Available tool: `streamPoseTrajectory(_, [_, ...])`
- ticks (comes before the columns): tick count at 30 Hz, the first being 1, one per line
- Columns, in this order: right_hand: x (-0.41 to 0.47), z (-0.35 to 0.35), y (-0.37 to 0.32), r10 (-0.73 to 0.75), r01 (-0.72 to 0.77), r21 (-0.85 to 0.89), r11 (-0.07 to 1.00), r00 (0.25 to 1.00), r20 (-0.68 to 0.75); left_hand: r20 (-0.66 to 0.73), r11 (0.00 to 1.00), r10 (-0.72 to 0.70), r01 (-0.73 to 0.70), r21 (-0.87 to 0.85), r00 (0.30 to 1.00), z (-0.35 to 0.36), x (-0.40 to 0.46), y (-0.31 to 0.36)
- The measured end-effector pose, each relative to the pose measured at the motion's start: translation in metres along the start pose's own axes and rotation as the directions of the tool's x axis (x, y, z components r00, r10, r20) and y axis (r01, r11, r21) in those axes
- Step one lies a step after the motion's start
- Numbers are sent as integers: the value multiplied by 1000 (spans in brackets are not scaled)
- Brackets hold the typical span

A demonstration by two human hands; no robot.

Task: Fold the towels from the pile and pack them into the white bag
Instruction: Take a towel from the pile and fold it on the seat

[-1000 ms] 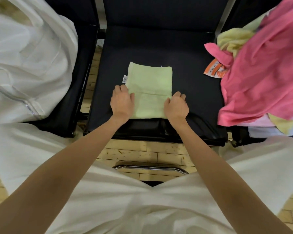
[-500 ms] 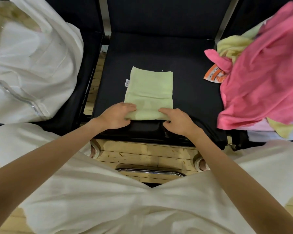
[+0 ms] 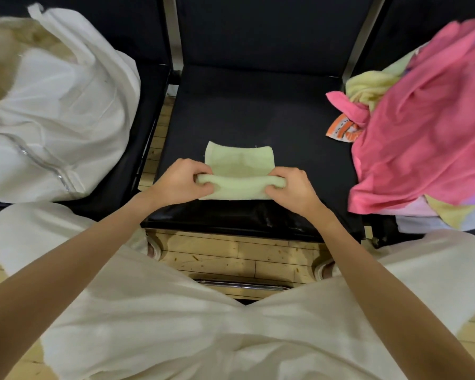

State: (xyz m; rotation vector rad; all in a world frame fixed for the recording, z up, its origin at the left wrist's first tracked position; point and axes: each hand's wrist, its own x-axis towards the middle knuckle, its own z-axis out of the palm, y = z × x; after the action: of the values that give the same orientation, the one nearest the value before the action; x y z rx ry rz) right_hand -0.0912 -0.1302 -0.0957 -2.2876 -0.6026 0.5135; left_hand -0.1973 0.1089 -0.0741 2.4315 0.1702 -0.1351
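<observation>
Since half a second ago: near edge of green towel (image 3: 237, 171) lifted off the seat and rolled up toward the far edge, both hands shifted from flat on the cloth to pinching it. Far left, on the neighbouring seat: white bag (image 3: 58, 127), slumped, zip partly undone, mouth gaping toward the top, well apart from the towel. Next, left hand (image 3: 180, 183), fingers curled and grasping the left end of the raised fold. Centre, on the black chair seat (image 3: 258, 111) near its front edge: the towel, already folded small, far half lying flat, near half held up as a soft roll between the hands. Then right hand (image 3: 291, 189), fingers clenched on the right end of the same fold. Far right: pile of towels (image 3: 428, 127), pink on top, yellow beneath, draped over the next seat. Likely light, limp and sagging, not slippery, nothing fragile; best taken at both ends of the fold, or underneath with flat palms, lest layers slide open on the way to the bag.
</observation>
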Motion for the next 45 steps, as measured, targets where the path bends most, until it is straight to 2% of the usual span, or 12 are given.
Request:
streamPoseTrajectory(4, [1, -10, -10, 98, -80, 362, 929, 995, -33, -52, 953, -108, 89, -289, 993, -11, -1, 4])
streamPoseTrajectory(7, [15, -5, -15, 253, -161, 548, 821, 963, -95, -102, 872, -281, 210, -443, 954, -11, 16, 4])
streamPoseTrajectory(11, [45, 12, -8, 480, -329, 667, 668, 876, -49, -69, 677, -538, 383, -628, 840, -5, 45, -2])
streamPoseTrajectory(14, [60, 25, 0, 561, -404, 673, 619, 828, -19, -9, 618, -582, 435, -655, 813, 3, 59, -7])
streamPoseTrajectory(18, [70, 40, 9, 586, -419, 604, 678, 805, -99, -78, 726, -543, 421, -543, 836, 17, 67, -14])
streamPoseTrajectory(22, [74, 47, 10, 545, -406, 472, 782, 813, -205, -214, 867, -465, 393, -306, 859, 31, 68, -29])
streamPoseTrajectory(26, [74, 51, 9, 501, -515, 31, 857, 816, -290, -233, 857, -514, 505, -102, 825, 37, 65, -30])
streamPoseTrajectory(29, [72, 51, 5, 542, -571, -81, 817, 808, -232, -170, 838, -519, 538, 90, 838, 39, 65, -20])
streamPoseTrajectory(32, [69, 50, -7, 543, -549, 28, 836, 817, -194, -136, 846, -508, 523, 109, 850, 36, 64, -14])
streamPoseTrajectory(35, [65, 50, -32, 482, -421, 292, 859, 857, -181, -141, 857, -511, 490, -158, 848, 24, 54, -13])
streamPoseTrajectory(40, [72, 54, -100, 382, -263, 508, 820, 913, -145, -411, 904, -417, 323, -280, 811, -45, 17, -24])
streamPoseTrajectory(45, [87, 67, -186, 287, -252, 708, 660, 955, 72, -577, 924, -361, 198, -327, 733, -141, -24, -44])
